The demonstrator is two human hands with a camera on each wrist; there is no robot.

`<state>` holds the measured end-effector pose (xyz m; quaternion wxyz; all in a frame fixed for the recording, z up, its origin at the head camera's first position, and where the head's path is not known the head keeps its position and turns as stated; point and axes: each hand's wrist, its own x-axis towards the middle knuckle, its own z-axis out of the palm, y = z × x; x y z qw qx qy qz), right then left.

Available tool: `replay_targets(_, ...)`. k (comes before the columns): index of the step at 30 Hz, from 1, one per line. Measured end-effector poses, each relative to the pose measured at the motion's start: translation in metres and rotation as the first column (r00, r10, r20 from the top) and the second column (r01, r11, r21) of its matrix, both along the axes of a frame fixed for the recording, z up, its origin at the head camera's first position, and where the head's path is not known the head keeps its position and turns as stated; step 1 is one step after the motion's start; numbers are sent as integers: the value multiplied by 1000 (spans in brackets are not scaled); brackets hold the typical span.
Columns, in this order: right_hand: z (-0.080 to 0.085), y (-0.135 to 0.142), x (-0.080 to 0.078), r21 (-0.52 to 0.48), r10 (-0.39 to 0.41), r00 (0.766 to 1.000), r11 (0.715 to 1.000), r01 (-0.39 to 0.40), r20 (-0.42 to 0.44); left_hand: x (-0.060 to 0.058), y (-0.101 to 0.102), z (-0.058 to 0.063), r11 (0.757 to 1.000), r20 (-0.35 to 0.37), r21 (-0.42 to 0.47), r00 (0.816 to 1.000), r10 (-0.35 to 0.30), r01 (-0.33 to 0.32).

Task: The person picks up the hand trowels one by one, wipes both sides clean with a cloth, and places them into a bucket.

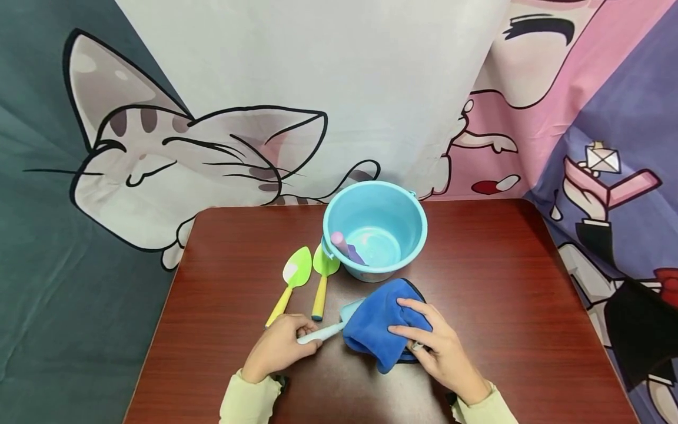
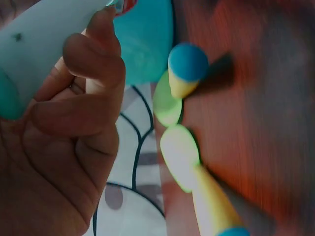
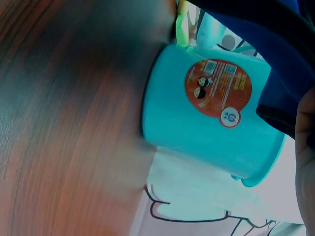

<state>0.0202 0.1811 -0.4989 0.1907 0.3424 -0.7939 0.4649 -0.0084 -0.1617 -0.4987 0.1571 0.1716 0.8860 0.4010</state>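
Note:
My left hand (image 1: 281, 347) grips the pale blue handle of a toy shovel (image 1: 322, 333), which tilts up toward the right. A blue cloth (image 1: 378, 327) with dark edging drapes over the shovel's head, leaving one light-blue corner showing. On the cloth, my right hand (image 1: 438, 344) holds it with spread, bent fingers, the thumb partly hidden. Close by in the left wrist view, the pale handle (image 2: 44, 39) crosses the palm under curled fingers. The right wrist view catches the cloth (image 3: 256, 34) hanging at the upper right.
Behind the cloth stands a light-blue bucket (image 1: 375, 271) with a lilac-handled toy tool (image 1: 339, 240) inside. Two green toy trowels with yellow handles, one left (image 1: 298, 268) and one beside the bucket (image 1: 320, 294), lie on the brown table (image 1: 222, 282). A cartoon-printed curtain (image 1: 344, 70) hangs behind.

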Motion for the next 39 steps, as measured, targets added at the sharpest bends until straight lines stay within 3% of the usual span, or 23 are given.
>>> replay_targets(6,1,-8,-1,41,-9,1000,999,9,5,-2,15,0,999,0,32,999,-44,44)
replay_targets(11,-1,-11,2,172,-66,998,983,61,20,-4,22,5,998,-8,41,999,-54,54)
replay_targets(16,-3,-13,4,321,-126,991,941,103,52,-5,26,8,995,-17,69,998,-64,66)
replay_targets(21,-4,-19,3,466,-152,985,880,96,85,-4,27,7,993,-18,99,997,-70,71)
replay_targets(30,-3,-24,2,569,-165,984,816,98,67,-4,27,6,988,16,150,999,-39,36)
replay_targets(33,-2,-25,2,577,-161,985,811,97,61,-4,26,6,988,24,150,999,-37,33)
replay_targets(39,-10,-25,0,556,-136,989,827,83,53,-7,23,7,986,-1,153,998,-62,62)
